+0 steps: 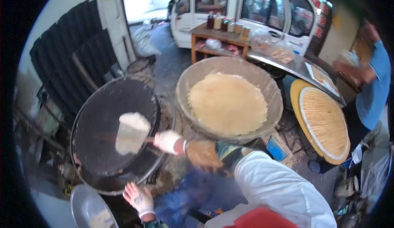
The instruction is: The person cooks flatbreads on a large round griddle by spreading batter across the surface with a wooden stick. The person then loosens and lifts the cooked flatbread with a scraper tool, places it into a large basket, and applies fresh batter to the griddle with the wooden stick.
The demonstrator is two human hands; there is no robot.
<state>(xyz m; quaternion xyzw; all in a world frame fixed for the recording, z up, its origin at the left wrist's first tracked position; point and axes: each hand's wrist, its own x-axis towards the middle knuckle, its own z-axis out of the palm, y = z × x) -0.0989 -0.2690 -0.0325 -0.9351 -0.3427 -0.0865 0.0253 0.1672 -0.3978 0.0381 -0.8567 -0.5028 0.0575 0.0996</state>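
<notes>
My right hand (167, 142), in a pale glove, is closed round the wooden handle (150, 139) of a tool that reaches left over a round black griddle (102, 105). The tool's far part is blurred, so its kind is hard to tell. Under and around it lies a whitish patch of dough or batter (133, 125) on the griddle's right half. My left hand (139, 199), also gloved, holds nothing and spreads its fingers by the griddle's front rim. Just left of that hand is a grey metal basin (78, 199) with some pale stuff in its bottom.
A big round basket (184, 92) holds a stack of thin flatbreads (227, 103). To its right leans a round slatted board (324, 119). Bottles (217, 21) stand on a wooden cabinet (219, 35), before a white van (262, 6). A person in blue (375, 84) stands at right.
</notes>
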